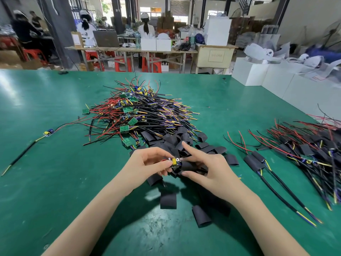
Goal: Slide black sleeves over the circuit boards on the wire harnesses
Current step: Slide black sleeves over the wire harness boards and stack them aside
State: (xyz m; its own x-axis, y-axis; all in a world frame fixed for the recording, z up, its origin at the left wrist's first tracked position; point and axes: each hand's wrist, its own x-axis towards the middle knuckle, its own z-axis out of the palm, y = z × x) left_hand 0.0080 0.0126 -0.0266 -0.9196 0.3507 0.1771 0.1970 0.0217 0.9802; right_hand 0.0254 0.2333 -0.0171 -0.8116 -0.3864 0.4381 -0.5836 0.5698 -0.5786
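You are at the start of a sleeving step: the board is in hand and the sleeve is meeting it, but the board is still bare. Your left hand [147,160] pinches the small circuit board with the yellow component [174,162] between thumb and curled fingers, holding it just above the green desk [55,108], near the middle. Its red wire runs back under that hand. Your right hand [206,167] grips a flat black tube sleeve [186,166] between thumb and middle fingers, with the index finger lifted straight and touching nothing. The sleeve's mouth sits right at the board; whether the board's edge is already inside, you cannot tell from here.

Next, judge the line-up: the board's narrow end should meet the open mouth squarely, then the sleeve slides left along it until the board is covered.

The heap of unsleeved red, black and yellow wire harnesses [140,113] lies farther off, loose black sleeves [177,141] between it and your hands, and the finished sleeved harnesses [304,150] to the right.
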